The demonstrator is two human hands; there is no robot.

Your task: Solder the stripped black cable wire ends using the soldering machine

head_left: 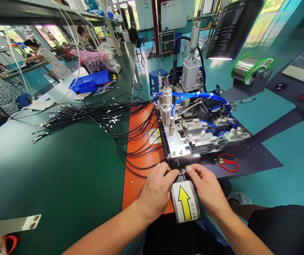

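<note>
My left hand (158, 186) is closed, thumb and index finger pressed together at the front end of the machine's metal track; whatever they grip is hidden. Just to its right, my right hand (203, 184) pinches the tip of some thin wires (185, 172), with a bit of red showing. Both hands work close together above a curved guide plate (185, 202) that carries a yellow arrow label. Behind them stands the soldering machine (178, 141) with its metal cylinders and blue air tubes. Black cables (138, 154) run from its left side across the orange plate (132, 191).
A large bundle of black cables (85, 115) lies on the green table (88, 170). Red-handled snips (228, 163) rest right of the machine. A solder spool (251, 69) and a black lamp (228, 32) hang above. Blue bins (90, 81) stand farther back. Other people sit at the left.
</note>
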